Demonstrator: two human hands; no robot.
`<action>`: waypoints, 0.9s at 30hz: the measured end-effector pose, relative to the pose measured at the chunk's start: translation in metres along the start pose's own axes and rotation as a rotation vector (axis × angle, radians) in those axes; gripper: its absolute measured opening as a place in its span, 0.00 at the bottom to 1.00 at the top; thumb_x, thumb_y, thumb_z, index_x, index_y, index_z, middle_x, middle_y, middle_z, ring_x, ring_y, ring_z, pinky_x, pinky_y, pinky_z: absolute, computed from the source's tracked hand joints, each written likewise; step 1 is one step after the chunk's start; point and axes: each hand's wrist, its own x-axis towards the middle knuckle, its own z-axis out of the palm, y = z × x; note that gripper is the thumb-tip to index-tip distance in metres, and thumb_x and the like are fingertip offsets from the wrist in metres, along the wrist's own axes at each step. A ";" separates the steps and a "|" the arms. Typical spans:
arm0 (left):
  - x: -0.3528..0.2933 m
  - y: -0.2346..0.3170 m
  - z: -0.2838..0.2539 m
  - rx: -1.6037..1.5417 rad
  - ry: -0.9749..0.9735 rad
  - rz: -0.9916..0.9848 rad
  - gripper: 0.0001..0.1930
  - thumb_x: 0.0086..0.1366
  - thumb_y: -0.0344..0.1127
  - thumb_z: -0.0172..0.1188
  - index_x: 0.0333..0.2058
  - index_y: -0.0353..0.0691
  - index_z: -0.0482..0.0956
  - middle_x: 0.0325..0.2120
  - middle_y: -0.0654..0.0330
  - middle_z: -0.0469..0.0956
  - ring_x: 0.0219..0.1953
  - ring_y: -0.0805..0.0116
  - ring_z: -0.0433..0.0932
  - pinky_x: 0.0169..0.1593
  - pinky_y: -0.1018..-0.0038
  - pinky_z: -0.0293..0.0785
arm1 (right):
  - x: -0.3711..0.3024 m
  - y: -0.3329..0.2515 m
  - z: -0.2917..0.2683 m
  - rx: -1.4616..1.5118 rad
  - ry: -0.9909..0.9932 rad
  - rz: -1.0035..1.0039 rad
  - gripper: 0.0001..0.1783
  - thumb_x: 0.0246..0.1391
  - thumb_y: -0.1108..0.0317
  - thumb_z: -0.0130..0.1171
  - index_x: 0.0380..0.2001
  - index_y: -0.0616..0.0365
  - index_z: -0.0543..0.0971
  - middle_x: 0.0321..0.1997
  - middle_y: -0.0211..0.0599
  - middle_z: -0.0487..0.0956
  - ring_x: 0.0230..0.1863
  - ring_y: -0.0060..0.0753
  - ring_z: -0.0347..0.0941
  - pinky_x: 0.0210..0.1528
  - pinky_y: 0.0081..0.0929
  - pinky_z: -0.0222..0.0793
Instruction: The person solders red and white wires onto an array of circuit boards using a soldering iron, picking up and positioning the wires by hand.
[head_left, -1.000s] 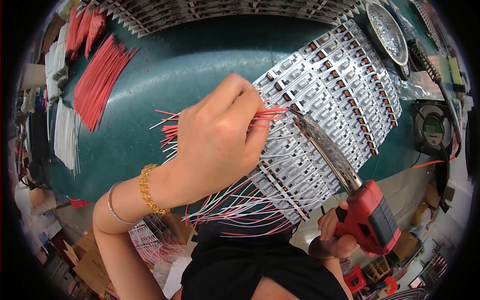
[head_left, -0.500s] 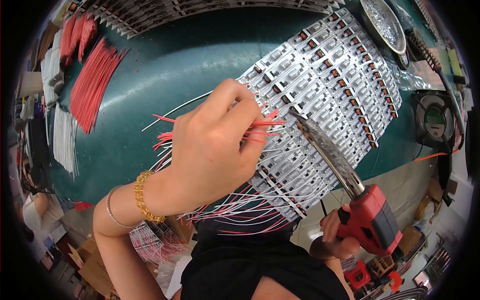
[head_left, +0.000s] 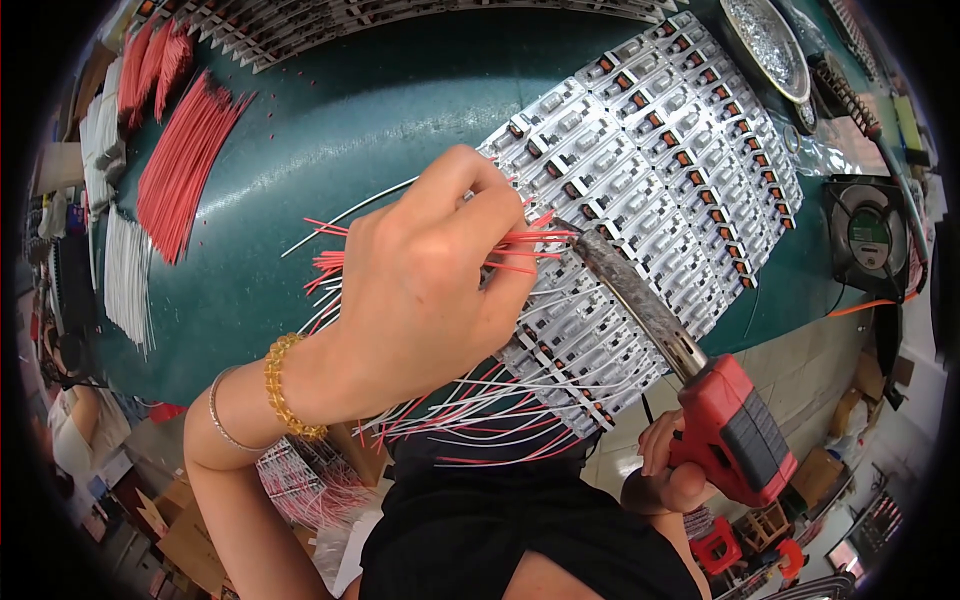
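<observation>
Over the near left side of a panel of small metallic circuit boards [head_left: 640, 150], my left hand [head_left: 430, 270] is closed around a bunch of red wires [head_left: 518, 252]. Their ends poke out on both sides of the fingers. My right hand [head_left: 672, 468] grips the red and black handle of a soldering gun [head_left: 735, 425]. Its dark tip meets the panel just right of the left fingertips, close to the red wire ends; exact contact is too small to tell. Loose white and red wires [head_left: 500, 410] trail from the panel's near rows toward me.
On the green table [head_left: 350, 120], bundles of red wires [head_left: 190, 165] and white wires [head_left: 127, 275] lie at the left. More board panels [head_left: 330, 30] line the far edge. A metal dish [head_left: 768, 45] and a black fan-like device [head_left: 868, 240] stand at the right.
The soldering gun has shifted left and slightly down, its tip now nearer my left fingertips and the red wires. My left hand has moved only a little, still holding the wires.
</observation>
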 end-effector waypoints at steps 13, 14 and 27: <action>0.000 0.002 -0.001 -0.010 -0.005 -0.003 0.05 0.49 0.24 0.61 0.23 0.33 0.73 0.27 0.57 0.71 0.20 0.58 0.74 0.23 0.68 0.69 | 0.001 0.015 -0.020 -0.061 -0.211 -0.132 0.51 0.46 0.32 0.58 0.54 0.72 0.64 0.09 0.22 0.64 0.09 0.21 0.61 0.18 0.20 0.60; 0.000 0.002 -0.001 -0.027 -0.003 -0.025 0.05 0.49 0.23 0.61 0.23 0.34 0.72 0.27 0.56 0.71 0.20 0.58 0.74 0.23 0.68 0.69 | 0.001 0.015 -0.018 -0.060 -0.211 -0.133 0.51 0.46 0.32 0.58 0.54 0.72 0.64 0.09 0.22 0.64 0.09 0.21 0.61 0.18 0.20 0.60; -0.002 -0.002 0.002 0.019 0.034 0.029 0.07 0.49 0.21 0.60 0.25 0.34 0.70 0.26 0.55 0.69 0.20 0.56 0.73 0.22 0.67 0.69 | 0.000 0.010 -0.014 -0.044 -0.156 -0.019 0.39 0.42 0.31 0.61 0.31 0.62 0.70 0.11 0.24 0.67 0.13 0.23 0.64 0.19 0.22 0.58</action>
